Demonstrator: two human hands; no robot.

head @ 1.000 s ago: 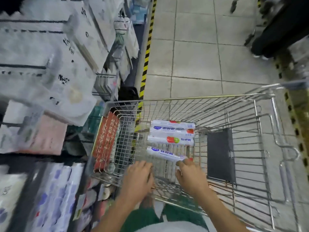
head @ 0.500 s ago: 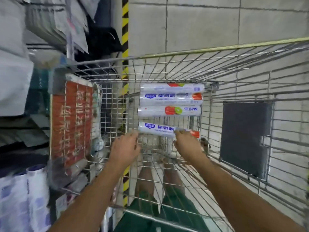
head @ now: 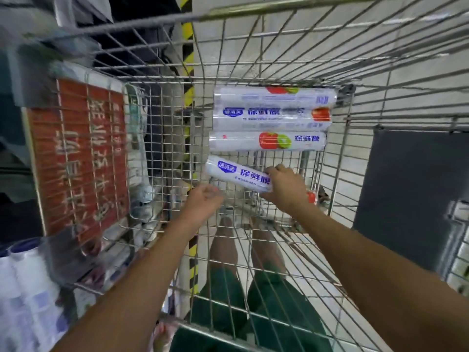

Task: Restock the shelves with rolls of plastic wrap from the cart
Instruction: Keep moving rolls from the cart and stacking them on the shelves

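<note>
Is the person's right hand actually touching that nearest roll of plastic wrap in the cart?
Touching. The head view shows the right hand with its fingers curled over the nearest roll, covering the roll's right part.

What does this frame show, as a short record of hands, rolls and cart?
right hand: grips nearest roll near its right end
left hand: fingers curled beside that roll; contact unclear
other rolls: lying side by side at the cart's far end
cart: wire, red sign on left wall
stage: all rolls inside the cart
</note>
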